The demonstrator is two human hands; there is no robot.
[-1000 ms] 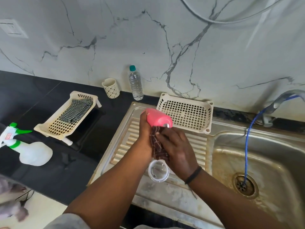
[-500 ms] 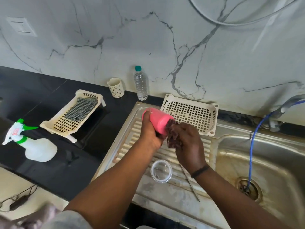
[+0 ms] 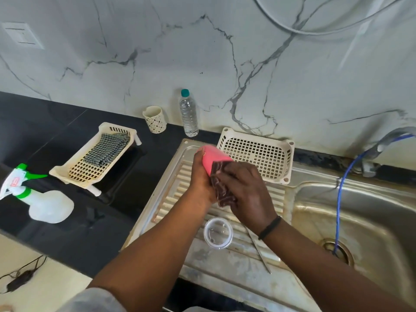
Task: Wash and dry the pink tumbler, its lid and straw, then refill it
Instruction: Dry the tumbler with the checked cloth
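Between both hands (image 3: pixel 227 188), pink tumbler (image 3: pixel 213 159) held.

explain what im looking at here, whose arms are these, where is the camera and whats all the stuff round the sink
No machine here: a person wears a camera on the head, looking down at their own arms. The left hand grips the pink tumbler, tilted over the ribbed drainboard. The right hand presses a dark cloth against it. On the drainboard lie a clear lid and a thin straw. Behind stand an empty white basket, a water bottle and a cup. On the black counter are a spray bottle and a basket with a checked cloth.
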